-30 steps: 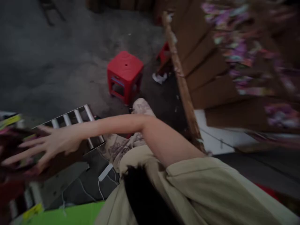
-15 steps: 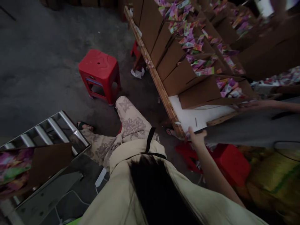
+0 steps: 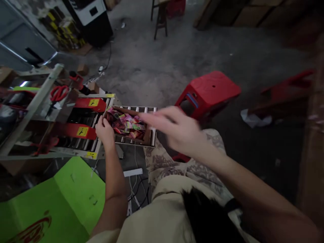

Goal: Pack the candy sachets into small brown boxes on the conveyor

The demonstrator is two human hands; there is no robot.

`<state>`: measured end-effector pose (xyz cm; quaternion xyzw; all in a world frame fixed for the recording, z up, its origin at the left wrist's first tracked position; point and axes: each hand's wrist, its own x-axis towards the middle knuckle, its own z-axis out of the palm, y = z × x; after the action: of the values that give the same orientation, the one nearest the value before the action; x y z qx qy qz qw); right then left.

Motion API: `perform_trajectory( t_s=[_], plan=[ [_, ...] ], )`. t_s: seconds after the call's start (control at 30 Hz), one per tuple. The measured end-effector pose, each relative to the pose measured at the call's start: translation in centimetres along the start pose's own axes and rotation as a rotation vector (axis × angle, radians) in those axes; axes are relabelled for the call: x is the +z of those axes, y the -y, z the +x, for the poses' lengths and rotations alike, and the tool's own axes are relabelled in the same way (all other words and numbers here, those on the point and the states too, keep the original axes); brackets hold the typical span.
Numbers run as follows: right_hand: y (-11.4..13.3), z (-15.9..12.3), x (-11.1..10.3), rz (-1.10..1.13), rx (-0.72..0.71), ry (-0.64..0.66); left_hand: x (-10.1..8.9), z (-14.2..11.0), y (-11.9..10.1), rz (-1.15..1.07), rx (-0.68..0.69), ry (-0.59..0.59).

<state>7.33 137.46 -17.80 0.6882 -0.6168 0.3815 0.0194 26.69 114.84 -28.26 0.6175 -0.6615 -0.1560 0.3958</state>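
Note:
An open brown cardboard box (image 3: 149, 134) filled with colourful packets (image 3: 126, 124) rests on the metal rollers of a conveyor (image 3: 83, 143). My left hand (image 3: 104, 132) is closed on the box's left edge. My right hand (image 3: 174, 130), blurred by motion, hovers just right of the box with fingers stretched out and nothing in it. My patterned trousers and beige top fill the lower middle.
A red plastic stool (image 3: 209, 91) stands on the grey floor to the right. Red guide rails (image 3: 76, 131) with yellow labels and red scissors (image 3: 58, 93) are on the machine at left. A green carton (image 3: 53, 202) lies at lower left. White cables (image 3: 134, 189) trail below the conveyor.
The view swung left from the shelf of boxes to the conveyor. My left hand now grips the packet box on the rollers, and my right hand has come across toward it.

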Motion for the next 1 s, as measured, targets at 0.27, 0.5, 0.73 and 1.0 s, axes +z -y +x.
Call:
perform_trajectory(
  t_s=[0.27,0.5,0.73,1.0],
  plan=[
    [-3.3,0.4,8.7,-0.078,0.045,0.191,-2.5,-1.4,1.6,-0.135,0.199,0.042],
    [-4.6,0.7,13.4,0.199,-0.157,0.652,-7.2,2.8,2.9,-0.081,0.672,0.784],
    [-6.4,4.2,14.7,0.415,-0.083,0.767,-3.4,6.4,1.2,0.223,0.557,1.045],
    [-6.2,4.7,11.2,0.192,0.171,-0.012,-0.2,3.1,0.7,0.470,0.545,0.653]
  ],
)
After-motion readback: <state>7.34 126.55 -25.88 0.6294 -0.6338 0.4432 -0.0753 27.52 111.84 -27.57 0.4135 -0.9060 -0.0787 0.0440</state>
